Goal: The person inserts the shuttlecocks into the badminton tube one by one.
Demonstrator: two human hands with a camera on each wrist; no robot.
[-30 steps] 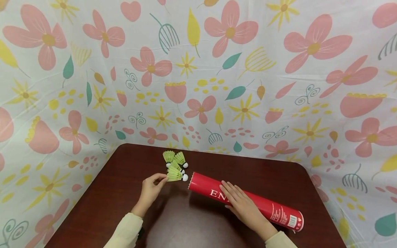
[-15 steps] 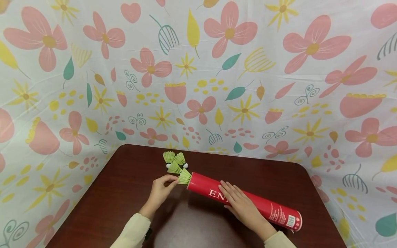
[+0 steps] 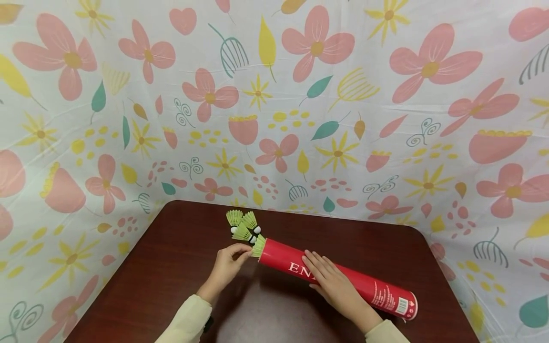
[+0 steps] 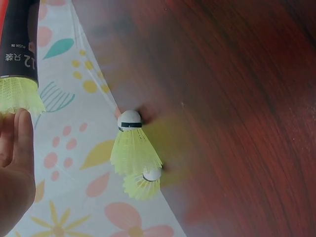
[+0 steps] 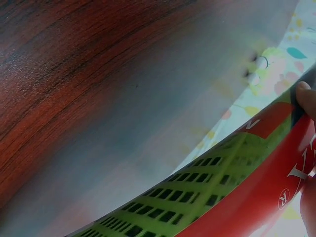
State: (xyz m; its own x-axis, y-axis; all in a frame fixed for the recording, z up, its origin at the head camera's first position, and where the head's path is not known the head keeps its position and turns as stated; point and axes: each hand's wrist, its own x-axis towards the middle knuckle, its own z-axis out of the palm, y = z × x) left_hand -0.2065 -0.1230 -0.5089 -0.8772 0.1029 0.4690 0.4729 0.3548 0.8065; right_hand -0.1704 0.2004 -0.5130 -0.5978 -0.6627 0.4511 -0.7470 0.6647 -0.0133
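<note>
At the open end of a red shuttlecock tube [image 3: 279, 252], my left hand [image 3: 229, 263] pinches the skirt edge of a yellow shuttlecock [image 3: 259, 247]. Its cork is hidden inside the tube; in the left wrist view the skirt [image 4: 19, 96] pokes out below a black band. Across the tube's upper side lies my right hand [image 3: 332, 286], fingers straight and together, thumb on the near side. The right wrist view shows the tube's green printed pattern [image 5: 168, 202] and part of that hand [image 5: 308, 101].
Beyond the tube mouth, three loose yellow shuttlecocks [image 3: 243, 233] with white corks lie close together on the dark brown table [image 3: 171, 252]. A flower-patterned cloth [image 3: 274, 95] hangs behind the table and along its sides.
My left hand has moved right, taking the shuttlecock from beside the loose ones into the tube's mouth, cork first; less of its skirt shows now. My right hand stays on the tube.
</note>
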